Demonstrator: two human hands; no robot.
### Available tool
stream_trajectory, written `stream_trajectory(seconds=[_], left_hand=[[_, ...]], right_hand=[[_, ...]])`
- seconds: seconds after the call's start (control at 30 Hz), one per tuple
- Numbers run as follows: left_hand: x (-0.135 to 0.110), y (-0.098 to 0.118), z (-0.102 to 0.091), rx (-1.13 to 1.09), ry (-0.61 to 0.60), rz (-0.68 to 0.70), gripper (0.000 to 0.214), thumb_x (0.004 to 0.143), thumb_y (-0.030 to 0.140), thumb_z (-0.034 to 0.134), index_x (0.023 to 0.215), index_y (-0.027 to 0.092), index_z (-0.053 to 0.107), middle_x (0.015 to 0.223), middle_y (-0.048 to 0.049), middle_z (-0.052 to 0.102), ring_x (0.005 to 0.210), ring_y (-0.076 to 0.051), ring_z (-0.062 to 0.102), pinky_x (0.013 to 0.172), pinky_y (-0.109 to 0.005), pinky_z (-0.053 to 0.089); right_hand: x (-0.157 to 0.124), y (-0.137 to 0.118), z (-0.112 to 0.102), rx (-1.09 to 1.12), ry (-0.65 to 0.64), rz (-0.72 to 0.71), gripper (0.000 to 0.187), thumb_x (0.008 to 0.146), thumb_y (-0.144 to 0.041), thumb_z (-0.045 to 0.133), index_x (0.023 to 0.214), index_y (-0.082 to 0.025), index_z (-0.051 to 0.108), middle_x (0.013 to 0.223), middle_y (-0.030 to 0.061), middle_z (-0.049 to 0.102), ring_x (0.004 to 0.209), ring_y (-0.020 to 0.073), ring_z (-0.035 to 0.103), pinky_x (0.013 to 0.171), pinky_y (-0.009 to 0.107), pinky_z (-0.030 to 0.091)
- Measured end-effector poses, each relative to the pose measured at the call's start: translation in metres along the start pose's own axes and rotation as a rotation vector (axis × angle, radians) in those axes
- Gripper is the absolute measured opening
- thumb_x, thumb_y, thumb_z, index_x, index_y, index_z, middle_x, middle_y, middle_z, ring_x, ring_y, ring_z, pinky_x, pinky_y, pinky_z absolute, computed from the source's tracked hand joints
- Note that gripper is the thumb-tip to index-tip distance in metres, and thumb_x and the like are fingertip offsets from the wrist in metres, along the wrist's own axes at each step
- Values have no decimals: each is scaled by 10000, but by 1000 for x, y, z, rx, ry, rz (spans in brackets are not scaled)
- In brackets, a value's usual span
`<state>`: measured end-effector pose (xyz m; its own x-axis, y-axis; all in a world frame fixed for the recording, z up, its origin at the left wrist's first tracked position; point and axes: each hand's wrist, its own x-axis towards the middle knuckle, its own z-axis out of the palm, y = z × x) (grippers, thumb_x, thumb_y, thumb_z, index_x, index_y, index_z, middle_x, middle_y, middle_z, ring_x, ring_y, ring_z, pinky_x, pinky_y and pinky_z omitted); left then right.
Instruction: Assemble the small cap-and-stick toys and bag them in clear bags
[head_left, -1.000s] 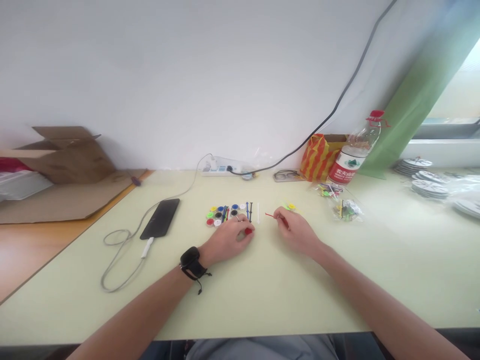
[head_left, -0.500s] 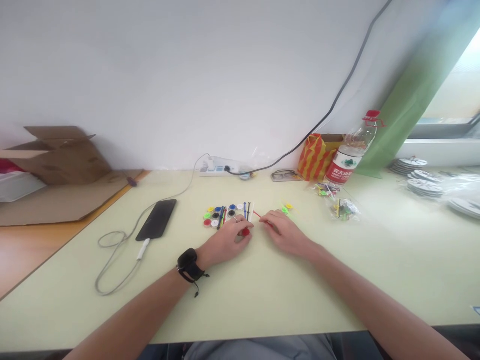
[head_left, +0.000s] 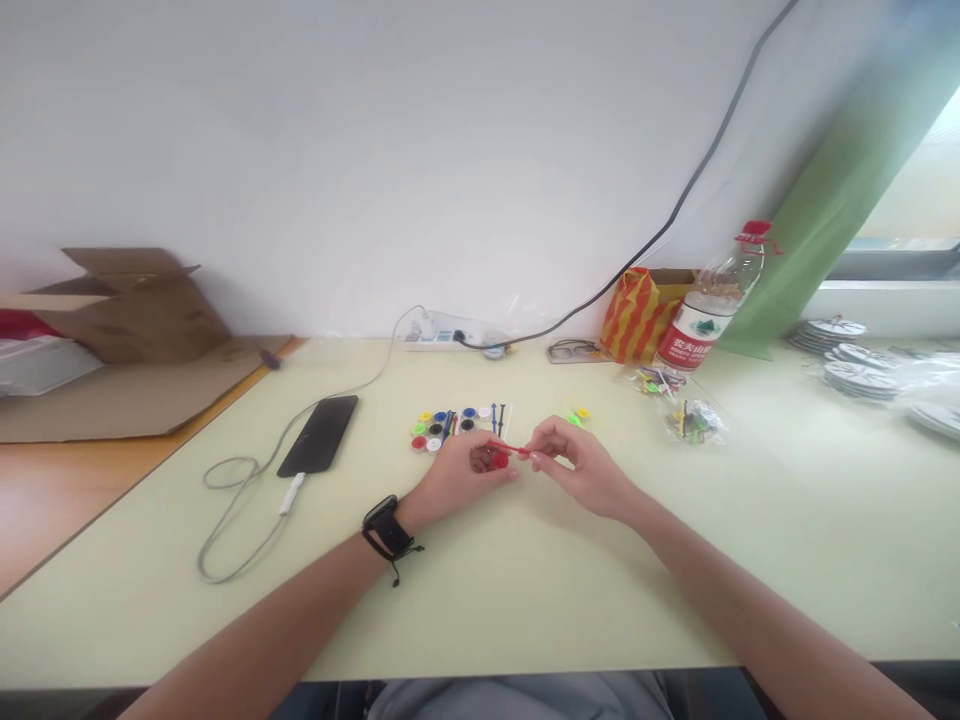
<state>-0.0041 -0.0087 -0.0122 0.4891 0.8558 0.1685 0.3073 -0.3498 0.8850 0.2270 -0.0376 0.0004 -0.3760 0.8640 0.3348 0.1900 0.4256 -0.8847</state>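
Observation:
My left hand (head_left: 459, 478), with a black watch (head_left: 387, 527) on its wrist, is curled around a small round red plastic piece (head_left: 500, 460). Between thumb and finger, my right hand (head_left: 581, 468) pinches one end of a thin red plastic arrow (head_left: 510, 448). The arrow's other end reaches over the round piece to the left fingers; whether they grip it I cannot tell. Just beyond the left hand lie small round pieces in several colours (head_left: 440, 417), a blue arrow (head_left: 493, 418) and a black arrow (head_left: 502, 418). Yellow and green pieces (head_left: 578, 416) lie past the right hand.
A phone (head_left: 318, 434) charges on its cable at left, near a cardboard box (head_left: 142, 310). Along the wall are a power strip (head_left: 442, 335), glasses (head_left: 574, 350), a striped bag (head_left: 636, 315) and a water bottle (head_left: 697, 320). Small plastic bags (head_left: 696, 422) and stacked discs (head_left: 861, 378) lie right.
The red arrow has been raised from the table and brought left over the round red piece. My hands have come closer together, and the left hand has turned its palm more inward.

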Motion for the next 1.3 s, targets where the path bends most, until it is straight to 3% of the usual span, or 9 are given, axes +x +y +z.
stream_trajectory(seconds=[0.13, 0.23, 0.7, 0.93, 1.07, 1.13, 1.2, 1.3], left_hand=[[-2, 9, 2, -114, -56, 52, 334, 867, 405, 794, 1117, 189, 742, 1112, -92, 754, 989, -224, 728, 914, -374, 609], [-3, 12, 3, -130, -52, 97, 296, 913, 379, 750, 1150, 200, 755, 1157, -96, 760, 1051, -237, 729, 984, -400, 599], [-3, 7, 2, -82, -40, 136, 252, 935, 359, 719, 1099, 173, 763, 1095, -99, 764, 988, -212, 738, 930, -355, 620], [-3, 12, -4, -41, -68, 114, 236, 922, 384, 730, 999, 162, 751, 978, -89, 778, 884, -200, 740, 847, -333, 615], [-5, 21, -5, 113, -53, 144, 302, 937, 448, 689, 1106, 202, 734, 981, -70, 771, 873, -198, 727, 825, -326, 596], [-4, 25, -16, 292, 6, 153, 449, 896, 507, 715, 1252, 235, 687, 997, -64, 767, 872, -209, 716, 813, -333, 578], [-1, 27, -38, 496, 100, 115, 538, 877, 567, 701, 1304, 243, 658, 1011, -72, 758, 832, -222, 701, 774, -344, 556], [0, 21, -90, 794, 241, -141, 499, 931, 606, 566, 1220, 215, 681, 1034, -110, 747, 891, -275, 711, 813, -381, 533]], right_hand=[[-3, 1, 5, -78, -62, 27, 36, 966, -255, 562, 938, -237, 550, 867, 18, 682, 806, 177, 641, 740, 325, 524], [-3, 5, 6, -124, -80, 25, 37, 953, -218, 547, 924, -241, 547, 853, 8, 671, 788, 171, 622, 722, 310, 509], [-3, 9, 3, -244, -25, 10, 73, 964, -270, 578, 911, -242, 538, 841, 1, 641, 769, 169, 595, 709, 299, 487], [-1, 5, 4, -143, -44, 55, 107, 954, -324, 614, 915, -237, 566, 804, -9, 627, 712, 155, 558, 661, 291, 456], [0, 6, 3, -132, -54, 65, 116, 976, -326, 567, 945, -229, 621, 813, 7, 641, 738, 166, 564, 667, 298, 449], [1, 10, 0, -127, -64, 93, 160, 989, -341, 537, 939, -222, 631, 831, 21, 651, 745, 171, 567, 669, 302, 452], [3, 16, -4, -109, -68, 140, 186, 990, -360, 530, 943, -213, 633, 870, 40, 675, 762, 177, 591, 682, 309, 466], [5, 26, -9, -82, -47, 215, 203, 984, -385, 530, 946, -206, 619, 894, 55, 697, 754, 179, 616, 687, 312, 478]])
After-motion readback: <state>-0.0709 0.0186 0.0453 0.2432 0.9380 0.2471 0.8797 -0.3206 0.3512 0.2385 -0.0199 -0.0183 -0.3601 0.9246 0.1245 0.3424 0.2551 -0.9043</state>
